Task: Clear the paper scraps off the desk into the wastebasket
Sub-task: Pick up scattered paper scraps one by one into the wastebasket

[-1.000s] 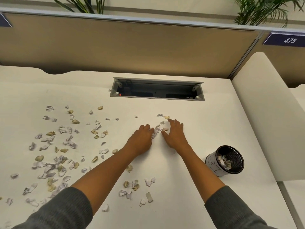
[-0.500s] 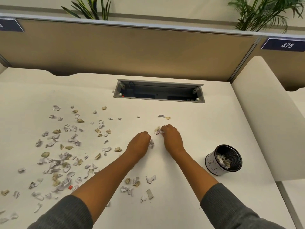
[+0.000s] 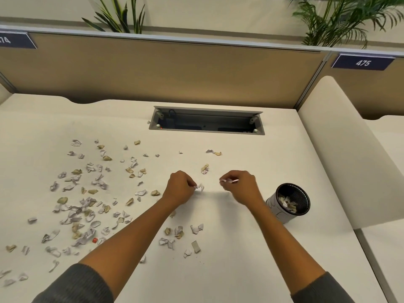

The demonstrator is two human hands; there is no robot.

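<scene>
Scraps light, crumpled, flimsy; mostly scattered on counter left of wastebasket. Left hand grip pinching scrap; right hand pinching another. Pinch edges, gather several.

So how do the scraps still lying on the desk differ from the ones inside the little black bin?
The scraps on the desk lie scattered widely, mostly left of the arms; the scraps in the wastebasket sit heaped together. The desk scraps are many; those visible in the wastebasket are few. Both are crumpled white and tan paper bits. The left hand and right hand each pinch more scraps.
</scene>
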